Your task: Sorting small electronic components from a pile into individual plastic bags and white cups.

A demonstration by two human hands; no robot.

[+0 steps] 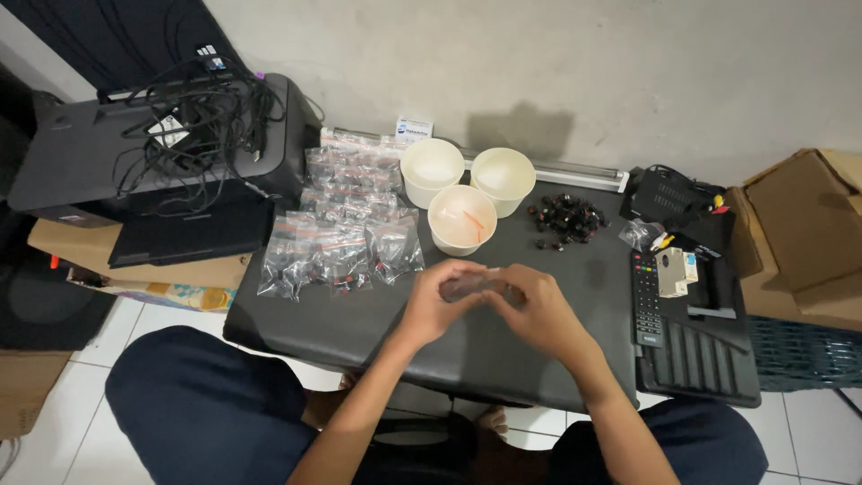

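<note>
Seated at a low black table (359,323), knees either side in dark trousers. Both hands together over the table's middle: left hand (437,301) and right hand (536,310) pinching one small clear plastic bag (476,286) between them, fingers curled narrow on its ends, dark bits dimly seen inside, blurred. Bag held just above the tabletop, in front of the cups, touching nothing but the fingers. Just beyond the hands, three cream paper cups in a cluster: nearest cup (461,218) with something thin and orange inside, far left cup (432,171) and far right cup (503,180) behind it, all upright and almost touching. To the right of the cups, a loose heap of small dark parts (566,218) lying on the table. To the left, a spread of filled clear bags (346,229) overlapping one another, running from the near left up toward the wall. Farther left, a black printer (135,157) with a tangle of cables (193,117) piled on top, standing on cardboard. At the right edge of the table, a black remote (646,301) lying lengthwise, a small beige adapter (673,271) just beside it, a black box with coloured plugs (673,198) behind. Cardboard carton (799,233) at far right. Nothing between the hands and the cups; a long white tube (575,172) against the wall behind.
</note>
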